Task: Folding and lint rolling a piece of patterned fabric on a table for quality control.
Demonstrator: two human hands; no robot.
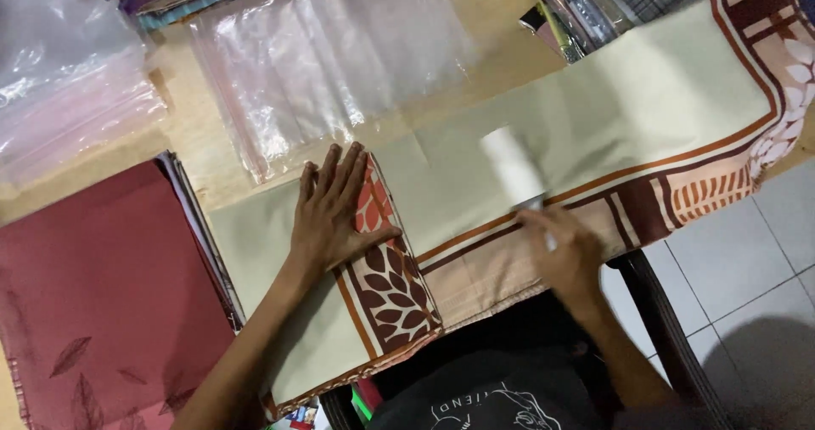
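meanwhile left hand (333, 213) presses flat, fingers spread, on the folded cloth (543, 133); right hand (564, 252) grips a white roller (512, 165).

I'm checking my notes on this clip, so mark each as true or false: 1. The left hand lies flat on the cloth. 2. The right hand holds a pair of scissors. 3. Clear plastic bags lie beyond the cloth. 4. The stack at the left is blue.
1. True: the left hand lies flat on the patterned cloth.
2. False: the right hand grips a white roller, blurred.
3. True: clear plastic bags lie there.
4. False: the folded stack is dark red.
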